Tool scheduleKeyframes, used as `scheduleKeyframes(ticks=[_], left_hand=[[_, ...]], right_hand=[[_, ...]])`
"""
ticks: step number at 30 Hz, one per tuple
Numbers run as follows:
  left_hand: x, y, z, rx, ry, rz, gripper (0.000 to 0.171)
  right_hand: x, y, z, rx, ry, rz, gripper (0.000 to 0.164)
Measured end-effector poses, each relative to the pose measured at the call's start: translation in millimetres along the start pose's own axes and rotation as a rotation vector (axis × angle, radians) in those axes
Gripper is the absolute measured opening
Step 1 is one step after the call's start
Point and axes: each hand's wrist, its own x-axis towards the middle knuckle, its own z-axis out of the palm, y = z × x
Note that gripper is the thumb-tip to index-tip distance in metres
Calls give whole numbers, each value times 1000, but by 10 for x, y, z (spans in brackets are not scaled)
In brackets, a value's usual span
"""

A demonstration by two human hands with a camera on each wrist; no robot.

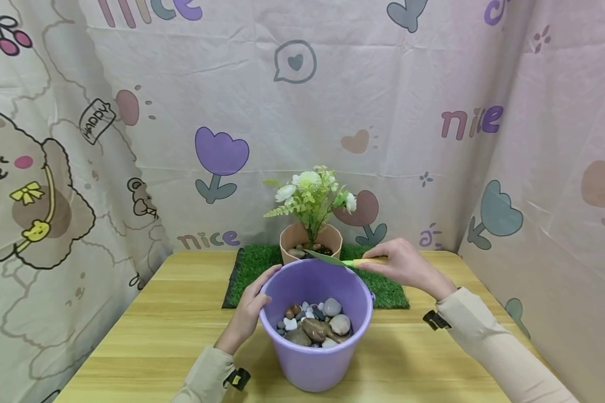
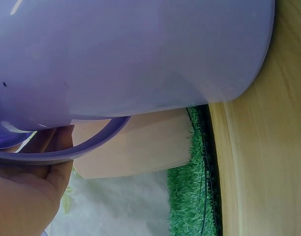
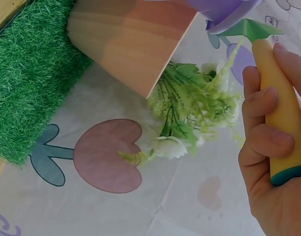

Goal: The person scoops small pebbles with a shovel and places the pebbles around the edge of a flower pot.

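A purple bucket (image 1: 315, 364) stands on the table with wet stones (image 1: 315, 329) of several sizes and colours in its bottom. My left hand (image 1: 247, 313) grips the bucket's left rim; in the left wrist view its fingers go behind the purple band of the bucket's handle (image 2: 98, 140). Above the far rim, my right hand (image 1: 403, 263) holds a small garden trowel by its yellow handle (image 3: 283, 108), fingers wrapped around it. The trowel's green blade (image 1: 325, 257) points left, over the bucket's back edge and in front of the flowerpot. No stones show on the blade.
Behind the bucket, a peach flowerpot (image 1: 287, 249) holds white flowers (image 1: 307, 182) and some stones. It stands on a green artificial turf mat (image 1: 390, 291). The wooden table (image 1: 146, 341) meets a printed cloth backdrop (image 1: 302, 112) at the back and sides.
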Motion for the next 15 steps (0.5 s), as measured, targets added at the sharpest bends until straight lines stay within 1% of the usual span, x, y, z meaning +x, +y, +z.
scheduleKeyframes(ticks=[7,11,15], left_hand=[[-6,12,2,4,1,-8,69],[-10,11,0,6,0,-1,70],[-10,10,-1,9,0,5,69]], right_hand=[[-31,-79,-34,29,-26,-39,20],[-40,-141,-51,32,-49,-56,16],[-49,-201,-69,29,-75,-53,16]])
